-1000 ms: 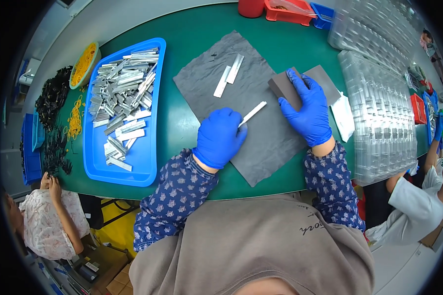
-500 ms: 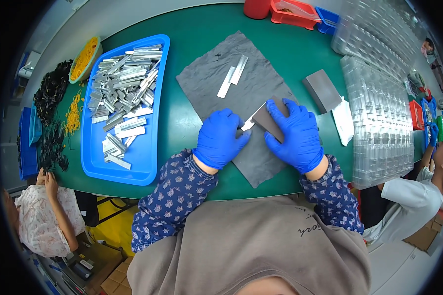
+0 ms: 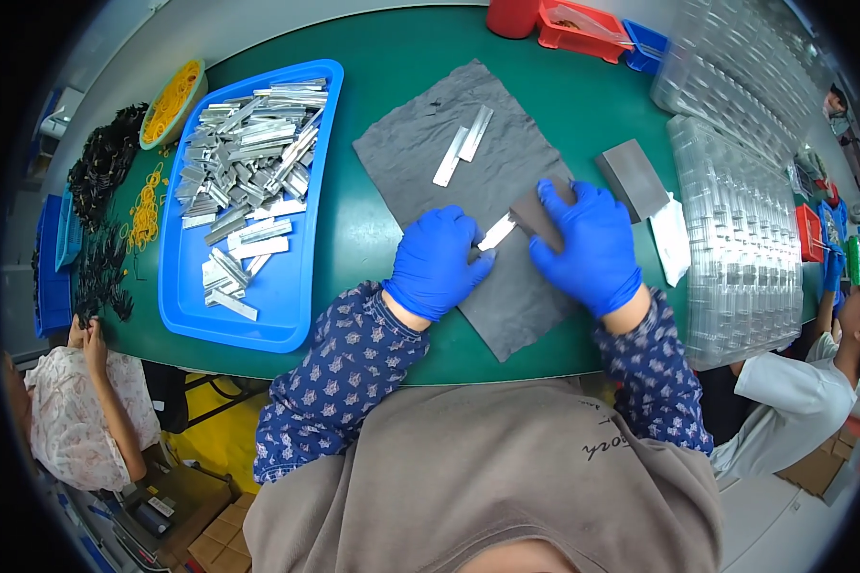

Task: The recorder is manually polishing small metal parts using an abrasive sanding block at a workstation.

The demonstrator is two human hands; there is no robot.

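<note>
On a dark grey cloth (image 3: 506, 325), my blue-gloved left hand (image 3: 437, 263) pins the near end of a small shiny metal strip (image 3: 497, 232) between thumb and fingers. My right hand (image 3: 592, 248), also gloved in blue, grips a dark grey foam-like block (image 3: 533, 212), which touches or lies just over the strip's far end. Part of the block is hidden under the fingers. Farther up the cloth lie two flat metal strips (image 3: 450, 157), side by side and slightly offset. Beyond my right hand rests a second grey block (image 3: 633, 180).
A blue tray (image 3: 301, 286) heaped with metal strips stands left, near a bowl of yellow bands (image 3: 172, 103) and black bundles (image 3: 105, 181). Right are a white packet (image 3: 671, 241) and stacked clear plastic trays (image 3: 741, 239). Red (image 3: 583, 40) and blue bins (image 3: 643, 48) sit behind. People work on both sides.
My right hand and the block have slid away to the right along the strip, baring more of its surface. My left hand stays on the near end. The whole view has shifted slightly.
</note>
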